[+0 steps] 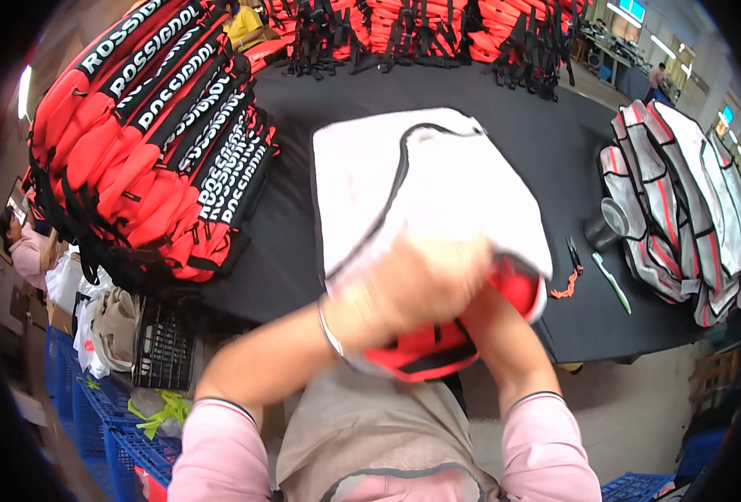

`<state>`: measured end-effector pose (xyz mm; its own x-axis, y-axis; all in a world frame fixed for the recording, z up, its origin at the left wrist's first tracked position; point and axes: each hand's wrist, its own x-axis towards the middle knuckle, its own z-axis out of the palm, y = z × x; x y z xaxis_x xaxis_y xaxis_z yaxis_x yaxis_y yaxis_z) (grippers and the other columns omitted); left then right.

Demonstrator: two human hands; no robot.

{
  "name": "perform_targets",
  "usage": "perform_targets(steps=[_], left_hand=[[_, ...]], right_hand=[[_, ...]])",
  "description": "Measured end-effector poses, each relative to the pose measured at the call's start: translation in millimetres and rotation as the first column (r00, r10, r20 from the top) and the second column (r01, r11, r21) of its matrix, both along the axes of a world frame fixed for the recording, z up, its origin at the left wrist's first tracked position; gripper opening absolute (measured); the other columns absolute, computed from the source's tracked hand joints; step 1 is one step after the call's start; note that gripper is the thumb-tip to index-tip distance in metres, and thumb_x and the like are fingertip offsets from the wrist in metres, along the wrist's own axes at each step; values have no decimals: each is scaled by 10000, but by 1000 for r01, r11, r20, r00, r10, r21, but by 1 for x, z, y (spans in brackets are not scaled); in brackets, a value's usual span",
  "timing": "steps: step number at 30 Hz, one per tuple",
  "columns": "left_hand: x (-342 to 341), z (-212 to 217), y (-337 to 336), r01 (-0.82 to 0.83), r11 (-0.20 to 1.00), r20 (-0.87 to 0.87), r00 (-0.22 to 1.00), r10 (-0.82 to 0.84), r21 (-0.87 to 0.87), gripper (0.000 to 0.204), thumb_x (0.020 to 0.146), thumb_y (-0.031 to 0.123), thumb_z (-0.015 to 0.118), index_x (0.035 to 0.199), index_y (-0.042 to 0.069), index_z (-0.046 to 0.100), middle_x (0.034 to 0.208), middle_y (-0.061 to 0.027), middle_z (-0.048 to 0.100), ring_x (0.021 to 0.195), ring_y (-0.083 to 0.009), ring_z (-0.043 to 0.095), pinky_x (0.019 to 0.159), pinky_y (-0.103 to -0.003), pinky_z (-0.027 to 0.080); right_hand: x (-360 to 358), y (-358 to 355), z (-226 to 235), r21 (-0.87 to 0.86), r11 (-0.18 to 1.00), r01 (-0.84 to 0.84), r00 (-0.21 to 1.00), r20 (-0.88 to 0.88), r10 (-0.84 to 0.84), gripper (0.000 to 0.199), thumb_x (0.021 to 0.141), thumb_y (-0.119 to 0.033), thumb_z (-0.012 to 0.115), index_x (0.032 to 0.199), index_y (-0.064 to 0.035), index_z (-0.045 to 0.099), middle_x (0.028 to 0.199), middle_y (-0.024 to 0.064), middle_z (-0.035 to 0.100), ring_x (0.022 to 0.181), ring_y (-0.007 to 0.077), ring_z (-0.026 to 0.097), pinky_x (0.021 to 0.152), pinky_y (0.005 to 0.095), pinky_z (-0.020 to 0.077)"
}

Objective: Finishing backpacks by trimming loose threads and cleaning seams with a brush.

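Note:
A white bag (353,167) with a black curved seam and red fabric (429,351) at its near end lies on the black-covered table in front of me. It looks turned inside out. My left hand (387,293), a thin bracelet on its wrist, is over the bag's near end, smeared by motion. My right hand (469,266) meets it there, the right forearm passing beside the red fabric. The two hands overlap, and their fingers are too blurred to make out. Whether either one grips the cloth does not show.
Red-and-black bags (136,167) are piled at the left, and more red bags (420,33) line the far edge. To the right lie small snips (574,255), a green-white toothbrush (611,283), a grey cup (609,219) and stacked white bags (680,201). A blue crate (94,402) stands lower left.

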<state>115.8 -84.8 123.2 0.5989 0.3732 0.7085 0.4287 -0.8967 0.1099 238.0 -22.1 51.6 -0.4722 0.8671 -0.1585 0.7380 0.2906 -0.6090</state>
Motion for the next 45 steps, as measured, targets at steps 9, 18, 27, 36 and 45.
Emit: perform_targets(steps=[9,18,27,36,45], left_hand=[[-80,-12,-60,304,951,249,918,-309,59,340,999,304,571,768,78,675,635,12,572,533,-120,580,460,-259,472],[-209,62,146,468,782,910,253,329,-412,326,1032,245,468,1233,30,609,1164,-133,665,1097,-190,609,969,-285,469],[-186,34,130,538,725,903,271,333,-429,318,1015,233,505,1222,18,613,1164,-136,665,1110,-192,606,980,-289,463],[-156,-20,89,571,656,869,298,394,-493,314,997,222,541,1211,6,618,1165,-140,665,1123,-194,602,990,-293,458],[-164,-93,11,605,556,806,281,521,-570,313,979,211,577,1200,-6,622,1165,-144,666,1137,-196,599,1001,-297,452]], right_hand=[[-39,50,31,176,982,-65,998,12,63,421,973,-296,553,1321,-60,552,1401,195,510,1253,354,511,1079,426,413],[-70,74,109,425,896,-131,991,28,132,418,970,-290,555,1319,-59,555,1395,197,515,1254,358,509,1084,428,406],[-73,89,110,501,859,-105,993,1,121,415,967,-283,556,1317,-59,558,1389,198,520,1255,363,507,1089,430,398],[-84,96,84,529,844,-94,988,-53,143,413,965,-277,557,1315,-58,560,1383,200,525,1256,367,505,1094,432,391],[-96,81,32,489,864,-122,979,-83,185,410,962,-270,559,1313,-57,563,1377,201,530,1256,372,503,1099,433,384]])
